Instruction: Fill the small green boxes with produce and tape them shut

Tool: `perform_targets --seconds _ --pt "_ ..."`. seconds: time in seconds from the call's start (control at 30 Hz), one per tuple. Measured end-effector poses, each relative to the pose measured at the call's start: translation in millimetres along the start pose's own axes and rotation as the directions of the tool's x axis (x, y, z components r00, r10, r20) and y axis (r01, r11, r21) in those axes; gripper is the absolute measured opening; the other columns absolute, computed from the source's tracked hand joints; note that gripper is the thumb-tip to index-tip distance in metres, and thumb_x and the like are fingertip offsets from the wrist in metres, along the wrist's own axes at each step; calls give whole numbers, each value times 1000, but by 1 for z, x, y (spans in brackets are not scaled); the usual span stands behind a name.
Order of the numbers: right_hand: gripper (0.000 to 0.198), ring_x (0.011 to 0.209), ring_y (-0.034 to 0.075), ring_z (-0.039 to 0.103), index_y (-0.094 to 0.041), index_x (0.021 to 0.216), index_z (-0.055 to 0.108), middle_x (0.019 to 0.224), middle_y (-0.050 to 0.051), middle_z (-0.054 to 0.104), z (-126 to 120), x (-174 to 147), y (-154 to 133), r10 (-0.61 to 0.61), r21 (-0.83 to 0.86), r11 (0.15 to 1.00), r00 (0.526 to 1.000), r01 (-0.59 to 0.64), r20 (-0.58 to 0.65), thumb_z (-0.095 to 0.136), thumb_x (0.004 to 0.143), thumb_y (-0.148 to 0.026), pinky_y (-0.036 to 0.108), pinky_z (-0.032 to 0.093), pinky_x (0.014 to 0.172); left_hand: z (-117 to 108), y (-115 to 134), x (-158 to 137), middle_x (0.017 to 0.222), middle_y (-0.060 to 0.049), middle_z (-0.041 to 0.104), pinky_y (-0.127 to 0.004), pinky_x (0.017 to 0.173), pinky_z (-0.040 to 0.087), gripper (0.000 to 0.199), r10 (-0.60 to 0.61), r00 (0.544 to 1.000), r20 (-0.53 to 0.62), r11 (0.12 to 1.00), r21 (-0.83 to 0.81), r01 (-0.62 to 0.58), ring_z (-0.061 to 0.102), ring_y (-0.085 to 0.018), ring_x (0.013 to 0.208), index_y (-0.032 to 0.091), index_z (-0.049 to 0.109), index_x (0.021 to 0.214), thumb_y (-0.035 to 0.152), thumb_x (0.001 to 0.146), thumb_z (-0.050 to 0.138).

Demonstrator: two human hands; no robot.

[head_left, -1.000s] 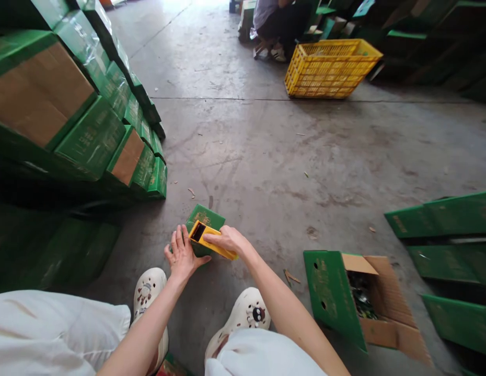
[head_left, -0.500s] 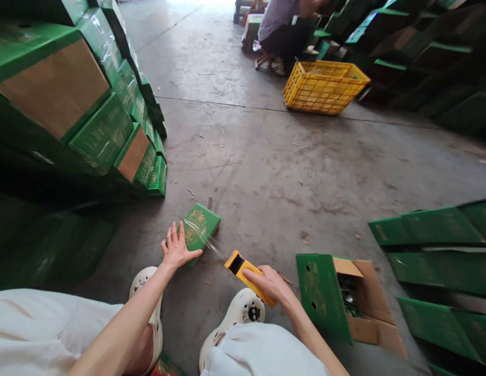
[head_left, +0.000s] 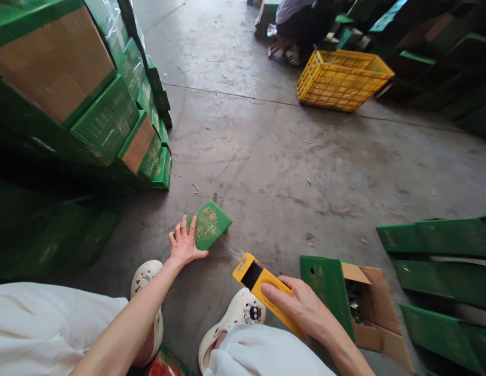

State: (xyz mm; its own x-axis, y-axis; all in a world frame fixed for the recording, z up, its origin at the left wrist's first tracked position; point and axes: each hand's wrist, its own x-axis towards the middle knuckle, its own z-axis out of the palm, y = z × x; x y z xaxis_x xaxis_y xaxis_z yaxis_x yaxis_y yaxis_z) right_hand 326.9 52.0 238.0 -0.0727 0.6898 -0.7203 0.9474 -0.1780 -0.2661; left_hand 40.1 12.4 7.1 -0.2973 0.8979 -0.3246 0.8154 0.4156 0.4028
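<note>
Okay, so starting at the left, a stack of green boxes stands on the concrete floor, whose edges are mostly out of view. Next comes the left hand, fingers fanned wide, resting on the near left corner of a small green box that sits on the near part of the floor. That box lies at a slant: its long axis seems to run from the near left to the far right, though the hand hides one end. A faint, blurry clear strip shows between its right side and a yellow dispenser. The dispenser's long axis slopes too, head aimed up-left at the box, tail down-right in the right hand, which is wrapped around it with the thumb flat on top; the other fingers I can't really see. Reads to me like the taping step. I'd say the next move calls for a steady left hand and a taut strip. Further right: a yellow crate, and nearer, an open carton.
</note>
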Motion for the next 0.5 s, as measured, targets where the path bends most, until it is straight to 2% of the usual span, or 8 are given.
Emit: perform_targets --seconds 0.13,0.33,0.5 --pt "55 70 22 60 -16 79 70 74 6 68 15 15 11 40 19 999 999 -41 35 59 83 -69 27 36 57 4 -5 4 175 -21 11 -61 117 25 134 11 1000 -2 1000 -18 -12 24 -44 153 26 17 168 62 59 85" --pt "56 73 21 62 -14 82 69 78 7 70 51 69 42 89 -1 996 993 -89 76 58 86 -68 26 34 58 4 -10 6 174 -21 10 -62 117 24 128 33 999 3 998 -49 -33 21 -44 155 27 22 166 62 60 85" --pt "53 72 21 62 -14 75 66 77 8 70 68 104 37 106 -53 993 992 -103 63 63 86 -66 26 32 56 0 -13 7 174 -21 9 -65 116 26 125 39 999 11 995 -97 -38 20 -44 155 28 25 164 60 60 86"
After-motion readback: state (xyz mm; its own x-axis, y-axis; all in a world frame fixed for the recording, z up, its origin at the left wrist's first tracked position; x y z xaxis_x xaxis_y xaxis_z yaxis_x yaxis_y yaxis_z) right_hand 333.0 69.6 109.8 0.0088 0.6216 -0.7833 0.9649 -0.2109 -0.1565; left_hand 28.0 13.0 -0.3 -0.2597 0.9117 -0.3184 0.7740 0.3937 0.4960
